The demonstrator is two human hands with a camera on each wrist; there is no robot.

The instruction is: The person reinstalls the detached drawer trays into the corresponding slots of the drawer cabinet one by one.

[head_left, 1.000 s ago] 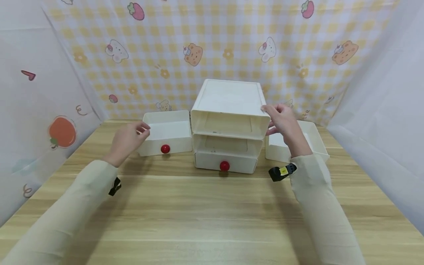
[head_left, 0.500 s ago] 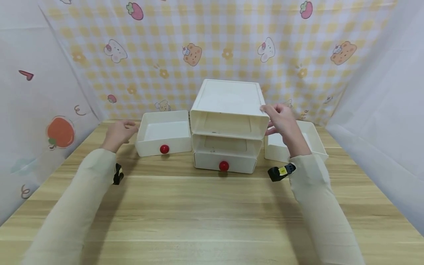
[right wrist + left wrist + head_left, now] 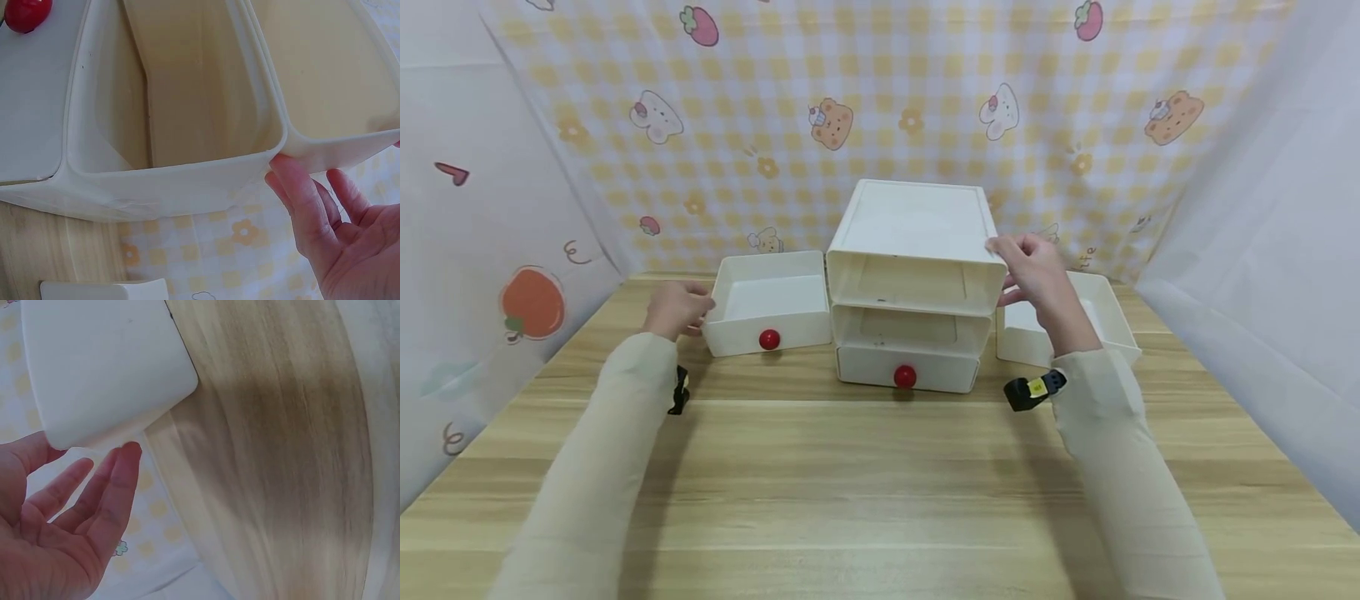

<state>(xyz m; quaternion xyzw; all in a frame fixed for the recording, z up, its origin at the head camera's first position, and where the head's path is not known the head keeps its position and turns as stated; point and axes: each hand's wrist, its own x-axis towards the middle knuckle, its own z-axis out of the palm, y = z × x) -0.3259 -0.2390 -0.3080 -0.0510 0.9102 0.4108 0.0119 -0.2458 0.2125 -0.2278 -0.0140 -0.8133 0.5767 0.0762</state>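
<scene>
A white cabinet (image 3: 917, 218) stands at the back centre, its two upper slots facing front without drawers. A drawer with a red knob (image 3: 905, 377) sits in the bottom slot. My right hand (image 3: 1037, 275) holds the cabinet's upper right edge, thumb on top, fingers against the side wall. In the right wrist view its fingers (image 3: 303, 187) meet that wall. To the left lies a loose white drawer (image 3: 730, 336) with a red knob. My left hand (image 3: 676, 308) is at its left side. The left wrist view shows the thumb at the rim and nearly straight fingers (image 3: 125, 475) by the wall.
Another loose white drawer (image 3: 1026, 346) lies right of the cabinet, partly behind my right hand. The wooden table (image 3: 880, 492) extends in front. A yellow checked cloth (image 3: 917, 83) hangs behind, with white cloth on both sides.
My left hand drew back left from over the left drawer's rim, then came back to its side. The right hand stays on the cabinet edge; the view has shifted slightly.
</scene>
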